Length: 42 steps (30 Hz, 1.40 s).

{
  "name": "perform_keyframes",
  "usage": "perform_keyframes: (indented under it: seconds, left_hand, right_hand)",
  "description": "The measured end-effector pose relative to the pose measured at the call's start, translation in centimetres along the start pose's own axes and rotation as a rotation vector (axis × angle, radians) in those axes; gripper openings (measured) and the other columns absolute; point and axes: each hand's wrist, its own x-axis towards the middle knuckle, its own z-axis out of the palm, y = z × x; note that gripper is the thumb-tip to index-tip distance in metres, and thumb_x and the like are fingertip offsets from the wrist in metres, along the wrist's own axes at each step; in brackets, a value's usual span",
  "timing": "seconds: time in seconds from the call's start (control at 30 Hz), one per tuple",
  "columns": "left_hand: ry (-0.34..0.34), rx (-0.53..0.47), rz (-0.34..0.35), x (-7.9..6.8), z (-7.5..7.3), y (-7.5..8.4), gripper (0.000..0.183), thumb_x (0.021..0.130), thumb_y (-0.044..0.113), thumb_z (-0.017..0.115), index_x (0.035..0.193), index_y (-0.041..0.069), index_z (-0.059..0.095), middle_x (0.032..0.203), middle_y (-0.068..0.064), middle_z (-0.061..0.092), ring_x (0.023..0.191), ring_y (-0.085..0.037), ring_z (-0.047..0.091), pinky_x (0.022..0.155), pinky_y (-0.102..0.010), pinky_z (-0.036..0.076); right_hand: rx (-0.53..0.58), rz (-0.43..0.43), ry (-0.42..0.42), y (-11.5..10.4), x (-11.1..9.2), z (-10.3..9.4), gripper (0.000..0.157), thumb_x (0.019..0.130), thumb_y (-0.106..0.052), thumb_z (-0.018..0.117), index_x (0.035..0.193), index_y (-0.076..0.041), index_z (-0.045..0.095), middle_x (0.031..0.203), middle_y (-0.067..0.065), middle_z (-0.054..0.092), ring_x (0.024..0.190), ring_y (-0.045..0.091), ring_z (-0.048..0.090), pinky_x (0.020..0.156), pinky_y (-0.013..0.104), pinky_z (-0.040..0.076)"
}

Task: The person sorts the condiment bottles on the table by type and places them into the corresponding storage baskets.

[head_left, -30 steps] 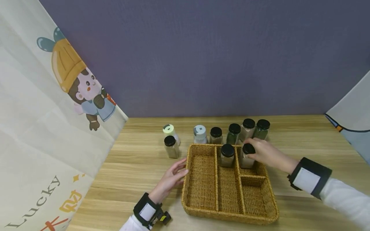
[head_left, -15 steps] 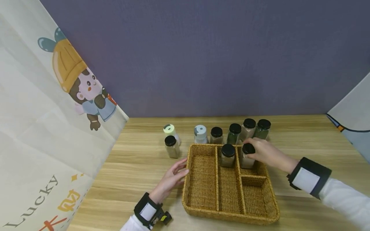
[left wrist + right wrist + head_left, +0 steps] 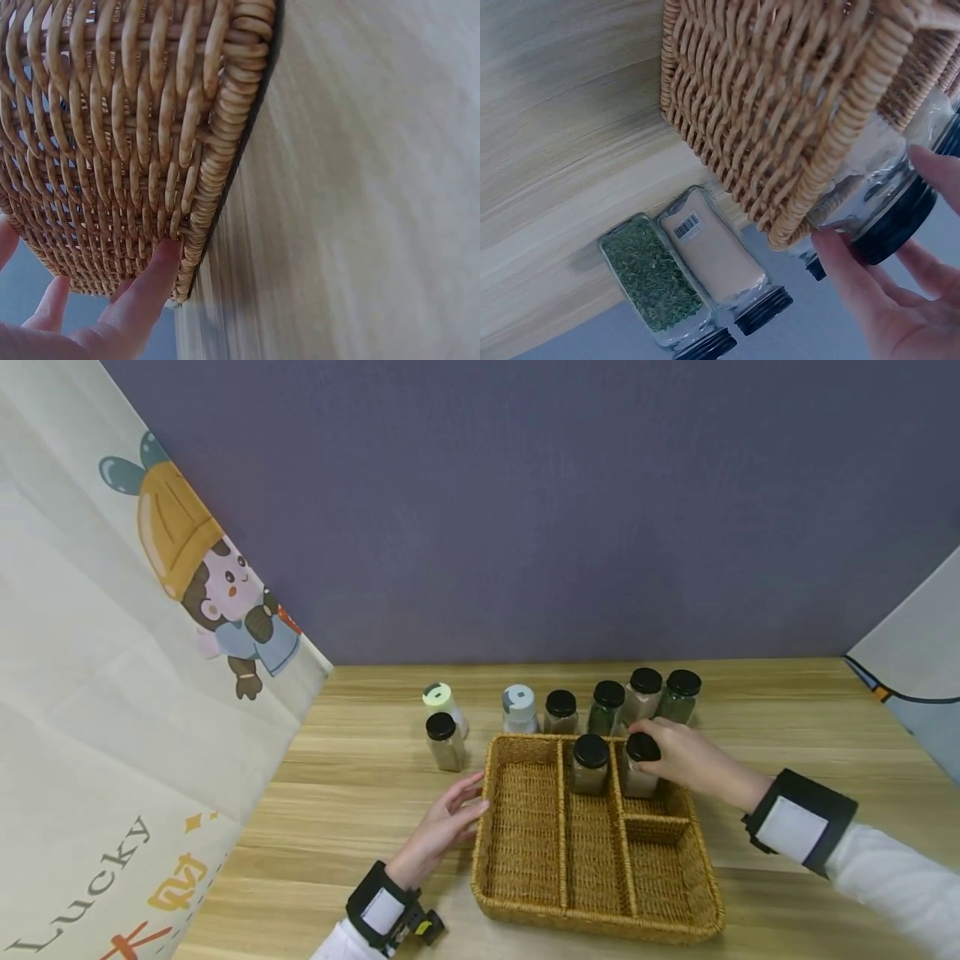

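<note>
A woven wicker basket [image 3: 517, 906] with dividers stands on the wooden table. In its back right compartment is a black-lidded glass spice jar [image 3: 640, 781], which my right hand [image 3: 678, 756] grips near the lid. The right wrist view shows fingers and thumb round that black lid [image 3: 900, 221], just above the basket's rim. Another black-lidded jar [image 3: 590, 766] stands at the back of the middle compartment. My left hand [image 3: 442, 818] rests its extended fingers against the basket's left wall; in the left wrist view a fingertip [image 3: 166, 255] touches the weave low down.
Behind the basket stand a white-capped shaker [image 3: 519, 710] and several black-lidded jars, among them one with green herbs [image 3: 681, 697] and one with pale powder [image 3: 716, 251]. Left of the basket are a black-lidded jar [image 3: 446, 743] and a yellow-green-capped shaker [image 3: 438, 695]. A dark partition [image 3: 525, 527] rises behind.
My right hand has shifted very slightly left with the jar in its grip. The left hand and basket look unmoved.
</note>
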Motion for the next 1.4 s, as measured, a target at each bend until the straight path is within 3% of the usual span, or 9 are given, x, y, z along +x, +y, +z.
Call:
perform_keyframes:
  seconds: [0.83,1.07,1.4]
  left_hand:
    - [0.003,0.009,-0.010,-0.3,-0.1,-0.3,0.061,0.084,0.028,0.058,0.137,0.017,0.031,0.138,-0.019,0.029,0.117,-0.031,0.040,0.092,-0.045,0.041]
    - [-0.003,-0.010,0.007,-0.2,0.0,-0.2,0.061,0.084,0.025,0.058,0.137,0.013,0.031,0.136,-0.020,0.031,0.115,-0.033,0.042,0.089,-0.043,0.044]
    - [-0.004,-0.024,0.012,-0.1,0.1,0.0,0.061,0.084,0.024,0.059,0.137,0.012,0.031,0.136,-0.020,0.031,0.116,-0.035,0.042,0.089,-0.043,0.044]
  right_hand:
    - [0.071,0.020,0.024,0.3,0.2,-1.3,0.036,0.082,-0.021,0.062,0.109,0.003,0.055,0.101,0.019,0.057,0.088,0.032,0.056,0.070,0.043,0.049]
    - [0.065,0.029,0.069,1.7,0.8,-3.0,0.034,0.085,-0.019,0.059,0.109,0.004,0.055,0.097,0.020,0.059,0.086,0.033,0.057,0.070,0.046,0.049]
    - [0.092,0.135,0.050,4.6,1.6,-4.2,0.039,0.089,-0.020,0.052,0.116,0.008,0.050,0.098,0.027,0.058,0.085,0.036,0.058,0.065,0.042,0.051]
